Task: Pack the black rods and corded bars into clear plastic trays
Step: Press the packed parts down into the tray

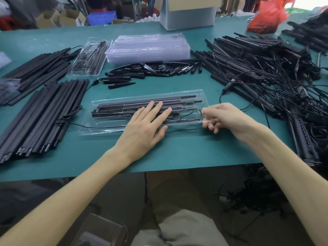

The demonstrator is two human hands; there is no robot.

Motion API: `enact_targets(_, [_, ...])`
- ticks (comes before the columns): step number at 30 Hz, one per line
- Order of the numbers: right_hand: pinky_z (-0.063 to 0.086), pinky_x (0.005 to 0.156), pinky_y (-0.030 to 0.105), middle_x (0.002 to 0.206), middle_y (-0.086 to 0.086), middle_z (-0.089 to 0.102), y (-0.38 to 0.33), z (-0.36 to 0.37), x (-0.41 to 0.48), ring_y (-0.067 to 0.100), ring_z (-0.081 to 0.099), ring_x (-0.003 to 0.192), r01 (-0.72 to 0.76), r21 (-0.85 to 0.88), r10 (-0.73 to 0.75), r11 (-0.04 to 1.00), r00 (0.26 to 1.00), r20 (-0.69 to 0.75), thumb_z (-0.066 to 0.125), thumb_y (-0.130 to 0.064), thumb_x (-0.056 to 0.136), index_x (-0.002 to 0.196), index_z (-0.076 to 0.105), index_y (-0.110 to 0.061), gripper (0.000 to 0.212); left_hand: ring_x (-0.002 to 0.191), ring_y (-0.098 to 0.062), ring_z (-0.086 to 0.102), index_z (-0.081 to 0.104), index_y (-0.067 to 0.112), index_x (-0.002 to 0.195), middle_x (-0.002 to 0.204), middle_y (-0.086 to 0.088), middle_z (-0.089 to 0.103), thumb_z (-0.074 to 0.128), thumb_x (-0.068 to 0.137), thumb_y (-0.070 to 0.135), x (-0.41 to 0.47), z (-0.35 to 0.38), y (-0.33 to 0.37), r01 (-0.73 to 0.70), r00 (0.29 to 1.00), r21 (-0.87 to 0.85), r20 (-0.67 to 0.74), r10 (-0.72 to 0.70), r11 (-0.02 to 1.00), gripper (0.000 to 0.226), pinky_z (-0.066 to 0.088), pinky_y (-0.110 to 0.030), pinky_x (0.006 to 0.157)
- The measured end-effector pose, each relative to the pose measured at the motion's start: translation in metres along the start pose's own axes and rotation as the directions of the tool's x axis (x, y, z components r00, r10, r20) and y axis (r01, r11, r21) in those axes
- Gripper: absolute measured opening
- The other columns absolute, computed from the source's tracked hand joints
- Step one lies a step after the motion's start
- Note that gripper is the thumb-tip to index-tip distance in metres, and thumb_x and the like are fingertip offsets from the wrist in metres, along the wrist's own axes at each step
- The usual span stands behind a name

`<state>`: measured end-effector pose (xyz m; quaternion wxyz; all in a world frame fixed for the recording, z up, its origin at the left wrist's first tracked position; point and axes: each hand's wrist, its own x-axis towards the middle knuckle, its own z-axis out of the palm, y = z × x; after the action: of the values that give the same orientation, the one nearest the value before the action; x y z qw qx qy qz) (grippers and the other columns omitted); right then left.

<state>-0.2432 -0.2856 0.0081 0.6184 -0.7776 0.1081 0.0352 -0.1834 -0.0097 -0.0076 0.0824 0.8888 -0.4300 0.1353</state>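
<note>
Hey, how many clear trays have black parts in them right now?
2. The front tray lies under the left hand, gripped by the right hand; the back tray sits left of the empty-tray stack. Blurred plastic far left may hide more.

A wide table point(177, 153) covered in teal-green matting fills most of the frame, its near edge running across the lower middle. Below that edge the floor point(122, 192) is dark and shadowed. At the table's far side, upper centre, stands a grey box point(188, 19) with a brown cardboard carton point(188, 3) on top of it. Behind the table at upper left sit open cardboard boxes point(68, 18) and a blue plastic crate point(102, 17). A red plastic bag point(268, 15) lies at upper right, where the light is brightest.
</note>
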Motion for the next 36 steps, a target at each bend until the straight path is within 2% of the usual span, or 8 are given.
enact_targets(5, [0.049, 0.047, 0.021, 0.068, 0.005, 0.070, -0.002, 0.005, -0.002, 0.012, 0.056, 0.052, -0.019, 0.001, 0.019, 1.000, 0.998, -0.055, 0.057, -0.050, 0.098, 0.097, 0.064, -0.006, 0.046, 0.153, -0.024, 0.022, 0.036, 0.017, 0.155, 0.162, -0.008, 0.032, 0.045, 0.105, 0.036, -0.001, -0.002, 0.001, 0.007, 0.999, -0.037, -0.031, -0.008, 0.999, 0.055, 0.021, -0.043, 0.124])
enact_targets(12, [0.039, 0.040, 0.018, 0.054, -0.004, 0.059, 0.000, 0.015, 0.000, 0.006, 0.045, 0.044, 0.017, -0.010, -0.018, 1.000, 0.978, -0.210, 0.060, -0.026, 0.099, 0.080, 0.063, -0.013, 0.024, 0.143, -0.023, 0.042, 0.051, 0.005, 0.144, 0.152, -0.008, 0.049, 0.065, 0.098, 0.030, -0.004, -0.007, -0.006, -0.010, 0.995, -0.050, -0.104, 0.005, 0.999, 0.055, 0.032, -0.045, 0.118])
enact_targets(16, [0.036, 0.038, 0.017, 0.051, -0.008, 0.055, 0.002, 0.017, 0.001, 0.004, 0.042, 0.041, 0.025, 0.050, -0.009, 0.998, 0.954, -0.300, 0.059, -0.024, 0.098, 0.084, 0.066, -0.012, 0.020, 0.124, -0.030, 0.056, 0.062, 0.003, 0.124, 0.131, -0.011, 0.061, 0.076, 0.086, 0.009, -0.010, -0.010, -0.020, 0.046, 0.985, -0.012, -0.164, -0.048, 0.999, 0.041, 0.045, -0.043, 0.105])
enact_targets(21, [0.035, 0.038, 0.016, 0.049, -0.010, 0.054, 0.003, 0.018, 0.000, 0.003, 0.041, 0.040, 0.041, 0.074, -0.014, 0.996, 0.943, -0.334, 0.060, -0.025, 0.097, 0.085, 0.067, -0.011, 0.020, 0.093, -0.033, 0.055, 0.063, 0.001, 0.105, 0.100, -0.014, 0.057, 0.070, 0.083, -0.003, -0.011, -0.009, -0.025, 0.073, 0.970, 0.112, -0.239, -0.044, 0.991, 0.023, 0.050, -0.044, 0.079])
enact_targets(29, [0.036, 0.039, 0.019, 0.050, -0.009, 0.055, 0.008, 0.020, 0.002, 0.006, 0.042, 0.044, 0.057, 0.057, -0.030, 0.997, 0.916, -0.400, 0.058, -0.027, 0.096, 0.084, 0.066, -0.012, 0.021, 0.090, -0.033, 0.057, 0.067, 0.006, 0.106, 0.099, -0.010, 0.063, 0.047, 0.091, -0.003, -0.004, -0.005, -0.032, 0.000, 0.960, 0.215, -0.273, 0.060, 0.977, 0.026, 0.046, -0.042, 0.073])
enact_targets(33, [0.046, 0.067, 0.019, 0.089, -0.008, 0.066, 0.016, 0.028, 0.004, 0.000, 0.055, 0.070, 0.071, -0.093, -0.110, 0.993, 0.837, -0.536, 0.053, -0.051, 0.095, 0.104, 0.058, -0.019, 0.033, 0.086, -0.030, 0.061, 0.069, 0.008, 0.106, 0.098, -0.008, 0.067, 0.052, 0.097, -0.002, 0.003, -0.005, -0.033, -0.026, 0.946, 0.243, -0.308, 0.103, 0.970, 0.022, 0.051, -0.042, 0.072])
enact_targets(35, [0.037, 0.089, 0.013, 0.117, -0.002, 0.051, 0.014, 0.035, 0.001, -0.008, 0.047, 0.095, 0.161, -0.355, -0.349, 0.921, 0.744, -0.569, 0.055, -0.052, 0.097, 0.124, 0.053, -0.016, 0.045, 0.084, -0.029, 0.061, 0.070, 0.008, 0.104, 0.096, -0.007, 0.067, 0.043, 0.105, 0.008, 0.008, -0.006, -0.028, -0.033, 0.941, 0.246, -0.320, 0.113, 0.969, 0.026, 0.052, -0.042, 0.071])
enact_targets(36, [0.030, 0.098, 0.019, 0.123, 0.003, 0.044, 0.013, 0.039, -0.001, 0.001, 0.042, 0.109, 0.179, -0.540, -0.500, 0.822, 0.680, -0.536, 0.056, -0.052, 0.097, 0.129, 0.053, -0.014, 0.050, 0.084, -0.029, 0.061, 0.069, 0.008, 0.103, 0.096, -0.007, 0.067, 0.040, 0.107, 0.011, 0.011, -0.006, -0.027, -0.036, 0.940, 0.248, -0.320, 0.117, 0.968, 0.029, 0.051, -0.042, 0.070])
